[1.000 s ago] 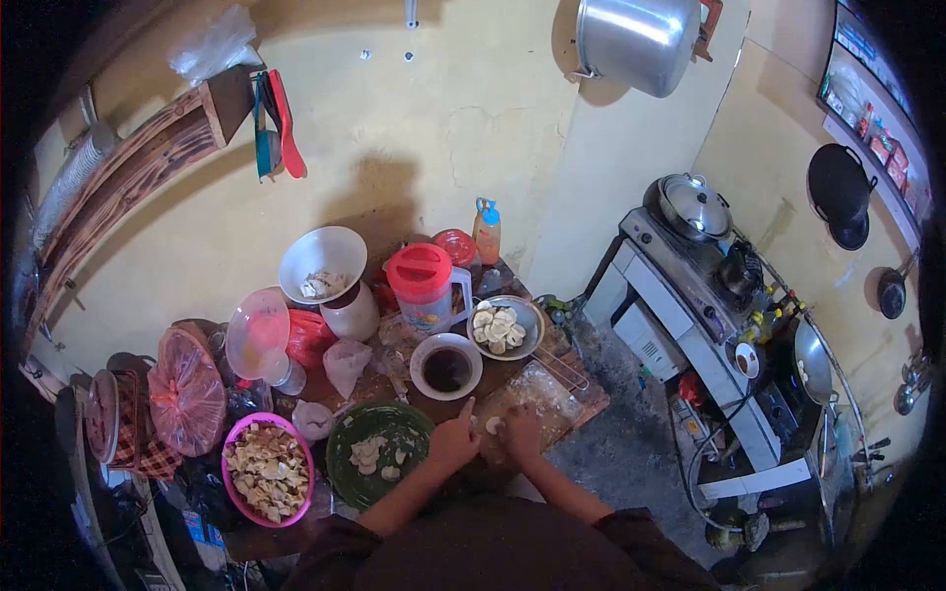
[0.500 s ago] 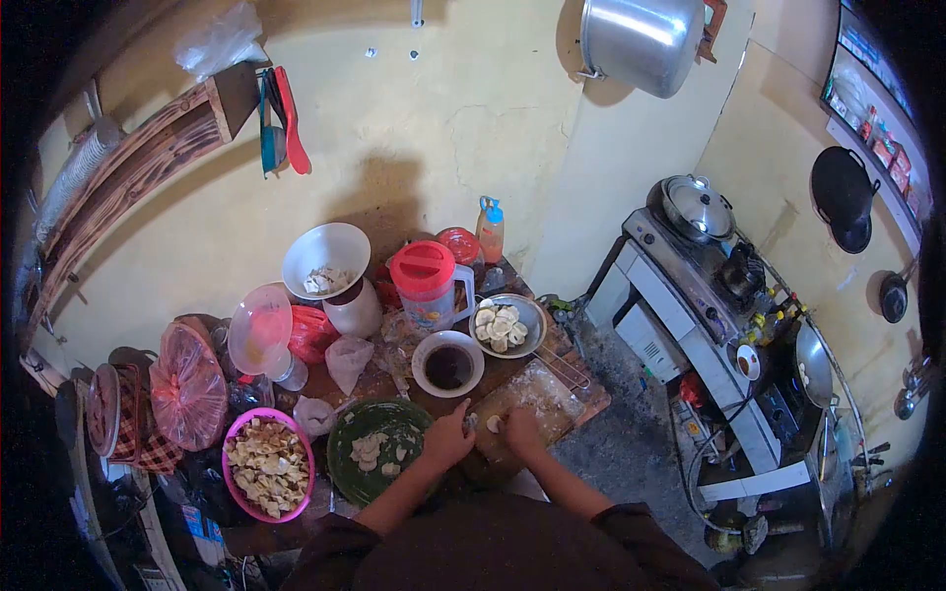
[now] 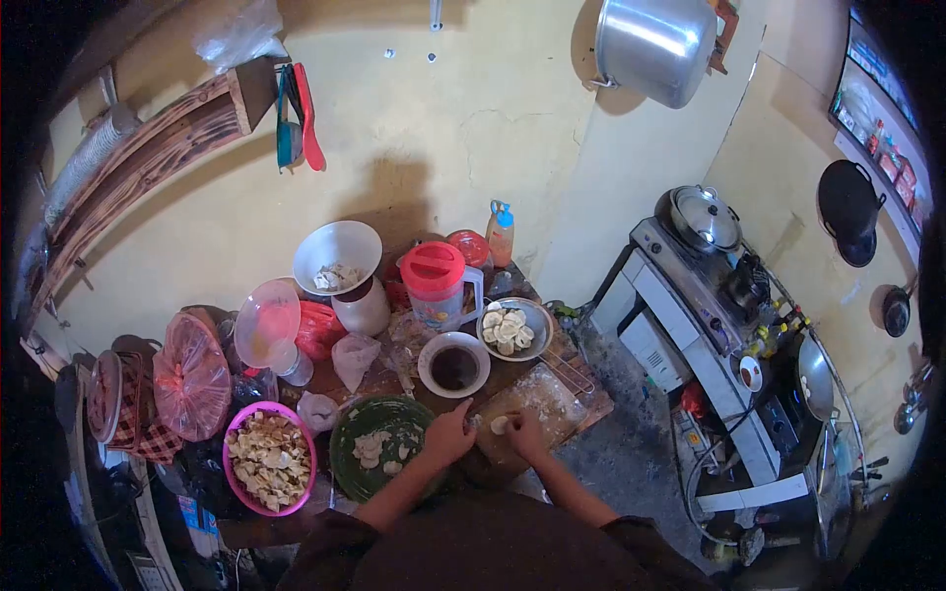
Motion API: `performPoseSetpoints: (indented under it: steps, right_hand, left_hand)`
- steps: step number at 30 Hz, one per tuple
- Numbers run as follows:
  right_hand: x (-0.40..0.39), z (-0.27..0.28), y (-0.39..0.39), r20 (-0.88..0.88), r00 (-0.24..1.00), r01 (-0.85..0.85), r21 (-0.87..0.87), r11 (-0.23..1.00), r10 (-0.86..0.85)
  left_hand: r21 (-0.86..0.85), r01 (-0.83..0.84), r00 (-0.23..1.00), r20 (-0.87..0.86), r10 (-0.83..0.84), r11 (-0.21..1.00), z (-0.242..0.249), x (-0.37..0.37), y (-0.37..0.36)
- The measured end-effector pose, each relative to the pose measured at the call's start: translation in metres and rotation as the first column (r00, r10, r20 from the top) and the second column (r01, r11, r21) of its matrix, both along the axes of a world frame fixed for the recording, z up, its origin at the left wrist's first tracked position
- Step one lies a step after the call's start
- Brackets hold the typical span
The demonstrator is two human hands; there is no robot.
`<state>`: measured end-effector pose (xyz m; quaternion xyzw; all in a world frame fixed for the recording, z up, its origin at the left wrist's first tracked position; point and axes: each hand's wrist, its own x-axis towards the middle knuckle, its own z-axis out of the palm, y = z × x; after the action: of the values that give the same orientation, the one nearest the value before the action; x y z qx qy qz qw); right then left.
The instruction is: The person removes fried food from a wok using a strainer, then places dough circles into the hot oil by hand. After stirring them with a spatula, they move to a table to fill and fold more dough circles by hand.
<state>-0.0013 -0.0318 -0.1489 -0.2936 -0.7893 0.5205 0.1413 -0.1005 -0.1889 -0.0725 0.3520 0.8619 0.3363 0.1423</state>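
Note:
My right hand point(image 3: 527, 435) pinches a small pale round piece of dough point(image 3: 500, 425) over the floured wooden board point(image 3: 542, 399). Close by on the left, my left hand point(image 3: 450, 436) has its fingers bent together, with a small pale spot at their tips too small to name. A green basin point(image 3: 345, 473) with several lumps of white dough point(image 3: 369, 448) stands beside my left wrist. Just beyond the hands is a white bowl point(image 3: 424, 369) of dark liquid point(image 3: 454, 367). A wire-handled strainer point(image 3: 541, 320) filled with flat pale rounds point(image 3: 507, 331) sits behind the board.
A pink basket point(image 3: 231, 471) of cut pieces stands at the left, near a tied plastic bag point(image 3: 190, 379). Behind are a red-lidded jug point(image 3: 434, 286), a white bowl point(image 3: 307, 254) on a canister and an orange bottle point(image 3: 501, 236). To the right is a stove point(image 3: 680, 271).
The camera view has shifted slightly, so the surroundings appear a little to the right and mostly lower. Both hands stay close together by the board, the dough piece still in my right fingers.

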Motion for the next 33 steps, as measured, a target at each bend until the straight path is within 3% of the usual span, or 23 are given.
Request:
performPoseSetpoints:
  steps: [2, 3, 5, 6, 8, 9, 11, 15, 17, 18, 21, 23, 24, 26, 30, 33]
  right_hand:
    - [0.003, 0.018, 0.000, 0.048, 0.996, 0.064, 0.166, 0.984, -0.073]
    - [0.001, 0.011, 0.004, 0.047, 0.997, 0.060, 0.168, 0.984, -0.069]
    - [-0.005, 0.005, 0.013, -0.063, 0.992, -0.074, 0.395, 0.916, 0.107]
    - [-0.001, 0.009, 0.014, -0.063, 0.992, -0.079, 0.397, 0.914, 0.113]
    - [0.007, 0.021, 0.014, 0.066, 0.928, -0.311, 0.682, 0.662, 0.367]
    - [0.010, 0.013, 0.015, 0.064, 0.926, -0.312, 0.684, 0.660, 0.371]
    - [0.018, -0.002, 0.013, 0.193, 0.960, -0.278, 0.608, 0.744, 0.201]
    - [0.023, 0.003, 0.000, 0.102, 0.981, -0.187, 0.723, 0.666, 0.164]
    - [0.021, 0.013, -0.012, 0.248, 0.968, -0.241, 0.881, 0.406, 0.038]
    - [0.022, 0.000, -0.009, 0.242, 0.969, -0.237, 0.884, 0.403, 0.039]
    - [0.019, -0.013, -0.011, 0.329, 0.938, -0.342, 0.844, 0.413, 0.105]
    - [0.017, -0.004, -0.016, 0.429, 0.902, -0.393, 0.772, 0.500, 0.046]
    - [0.020, -0.011, -0.017, 0.436, 0.899, -0.398, 0.765, 0.506, 0.049]
    - [0.019, -0.017, -0.018, 0.253, 0.955, -0.297, 0.828, 0.476, 0.156]
    - [0.013, -0.013, -0.016, 0.260, 0.959, -0.282, 0.836, 0.471, 0.111]
    - [0.009, -0.005, -0.017, 0.270, 0.945, -0.323, 0.847, 0.422, 0.183]
  left_hand:
    - [-0.011, 0.012, 1.000, 0.008, -0.012, 1.000, 0.003, 0.000, 0.000]
    - [-0.009, 0.008, 1.000, 0.008, -0.008, 1.000, 0.003, 0.000, 0.000]
    - [-0.012, 0.022, 1.000, 0.018, -0.021, 1.000, 0.004, 0.001, -0.001]
    - [-0.011, 0.015, 1.000, 0.018, -0.015, 1.000, 0.002, 0.002, -0.001]
    - [0.008, 0.050, 0.998, -0.050, -0.050, 0.999, -0.003, 0.004, -0.001]
    - [0.009, 0.046, 0.998, -0.052, -0.045, 0.999, -0.005, 0.006, -0.003]
    - [-0.014, 0.055, 0.993, -0.100, -0.056, 0.998, -0.004, 0.009, -0.003]
    - [-0.089, 0.062, 0.981, -0.179, -0.077, 0.994, 0.000, 0.022, 0.004]
    - [-0.239, 0.127, 0.867, -0.444, -0.225, 0.963, -0.004, 0.027, 0.008]
    - [-0.237, 0.124, 0.865, -0.450, -0.222, 0.964, -0.008, 0.028, 0.008]
    - [-0.169, 0.093, 0.850, -0.499, -0.167, 0.981, -0.009, 0.029, 0.004]
    - [0.000, 0.042, 0.888, -0.458, -0.037, 0.999, -0.001, 0.025, 0.000]
    - [-0.007, 0.043, 0.892, -0.450, -0.041, 0.999, 0.000, 0.023, -0.002]
    - [0.107, 0.012, 0.899, -0.437, 0.036, 0.994, 0.003, 0.014, -0.005]
    - [0.155, 0.000, 0.908, -0.414, 0.065, 0.988, 0.007, 0.008, -0.018]
    - [0.153, -0.038, 0.908, -0.407, 0.098, 0.988, 0.012, 0.005, -0.028]
